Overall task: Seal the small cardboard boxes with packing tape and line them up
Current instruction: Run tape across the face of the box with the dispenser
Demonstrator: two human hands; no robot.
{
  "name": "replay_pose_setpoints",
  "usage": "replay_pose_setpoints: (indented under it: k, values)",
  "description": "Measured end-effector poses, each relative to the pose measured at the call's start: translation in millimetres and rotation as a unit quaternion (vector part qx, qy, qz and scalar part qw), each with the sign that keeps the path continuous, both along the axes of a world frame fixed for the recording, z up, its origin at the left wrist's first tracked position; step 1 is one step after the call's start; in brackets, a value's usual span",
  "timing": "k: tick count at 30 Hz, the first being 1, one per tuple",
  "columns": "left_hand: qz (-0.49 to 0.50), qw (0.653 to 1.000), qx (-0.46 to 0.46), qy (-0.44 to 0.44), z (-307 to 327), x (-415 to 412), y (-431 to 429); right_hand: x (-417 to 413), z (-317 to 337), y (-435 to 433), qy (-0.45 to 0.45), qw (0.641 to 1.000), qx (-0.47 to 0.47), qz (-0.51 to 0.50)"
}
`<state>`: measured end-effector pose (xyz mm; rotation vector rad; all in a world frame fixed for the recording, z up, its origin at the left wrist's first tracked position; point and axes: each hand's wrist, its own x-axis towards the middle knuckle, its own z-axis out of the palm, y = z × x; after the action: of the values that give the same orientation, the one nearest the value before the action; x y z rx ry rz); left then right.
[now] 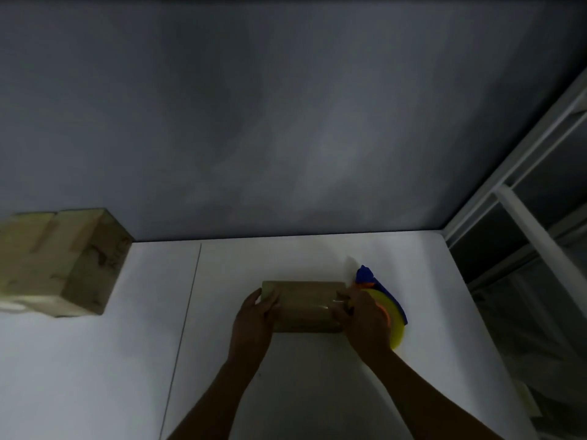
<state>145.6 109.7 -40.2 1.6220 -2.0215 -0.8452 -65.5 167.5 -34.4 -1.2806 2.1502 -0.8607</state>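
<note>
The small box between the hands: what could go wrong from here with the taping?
The left hand holds only the left end of the box, so it may slide on the smooth table as the right hand pulls the tape dispenser over the right end. The light is dim, so the tape may go on crooked or wrinkled without being noticed.

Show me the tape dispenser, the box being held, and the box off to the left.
tape dispenser [395, 319]: head view, its yellow roll.
held box [305, 306]: head view, middle of its top face.
left box [41, 258]: head view, its taped top face.
</note>
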Motion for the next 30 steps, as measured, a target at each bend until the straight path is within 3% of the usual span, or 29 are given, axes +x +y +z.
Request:
replay_pose_setpoints:
  k: [4, 6, 9, 12, 17, 23, 27, 30]
  values:
    - [0.028, 0.999, -0.021, -0.006, -1, -3, -1, -24, -13, 9, 0.03, 0.998, -0.032, -0.048]
    - [0.044, 0.999, -0.03, -0.006, -2, -5, -2, -42, -21, 19, 0.046, 0.998, -0.024, -0.022]
    - [0.044, 0.998, -0.043, -0.025, -5, -9, -6, -57, -30, 29, 0.162, 0.986, -0.002, 0.029]
    - [0.029, 0.998, -0.048, -0.024, -7, -7, -9, -61, -28, 27, 0.107, 0.991, 0.029, -0.074]
    - [0.018, 0.998, -0.046, -0.037, -7, -4, -9, -82, -34, 15, -0.06, 0.981, 0.174, -0.069]
    - [0.031, 0.998, -0.052, -0.026, -3, -12, -5, -99, -34, 18, -0.049, 0.968, 0.231, -0.079]
    - [0.032, 0.998, -0.04, -0.028, -4, -12, -4, -102, -26, 27, -0.051, 0.972, 0.206, -0.102]
    - [0.027, 0.998, -0.055, -0.033, -3, -15, -4, -102, -19, 33, -0.13, 0.971, 0.147, -0.137]
